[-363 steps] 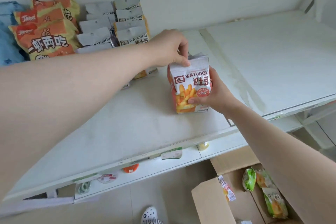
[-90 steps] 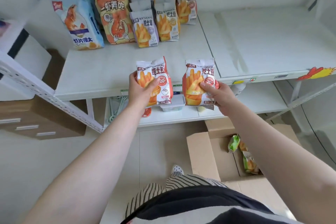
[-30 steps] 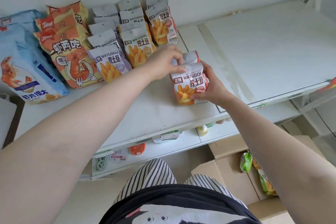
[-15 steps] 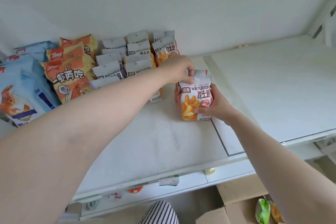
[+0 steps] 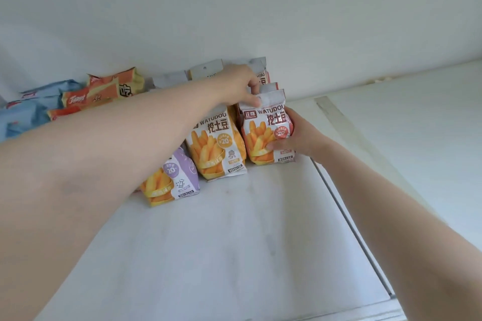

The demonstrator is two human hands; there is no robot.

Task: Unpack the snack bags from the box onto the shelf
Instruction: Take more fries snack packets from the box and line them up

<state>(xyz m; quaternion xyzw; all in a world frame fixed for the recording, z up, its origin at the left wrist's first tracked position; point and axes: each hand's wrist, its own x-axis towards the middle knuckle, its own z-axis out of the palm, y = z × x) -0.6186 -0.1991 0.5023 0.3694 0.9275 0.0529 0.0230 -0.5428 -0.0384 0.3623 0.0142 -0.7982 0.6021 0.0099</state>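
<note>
Both hands are at one red-trimmed fries bag, which stands upright on the white shelf toward the back, at the right end of the row of snack bags. The left hand reaches in over the row and its grip pinches the bag's silver top seal between thumb and fingertips. The right hand wraps round the bag's right side, thumb pressed across the lower front, so this grip too is closed on the bag. Another bag of the same kind stands directly behind it, and whether the left fingers also catch that one's top edge is hard to make out. Just to the left, touching or nearly so, stands an orange-trimmed fries bag, and farther left and nearer the camera a purple-trimmed fries bag, half hidden under the left forearm. More silver-topped bags stand behind these against the wall. At the far left lie larger orange shrimp-snack bags and blue bags.
</note>
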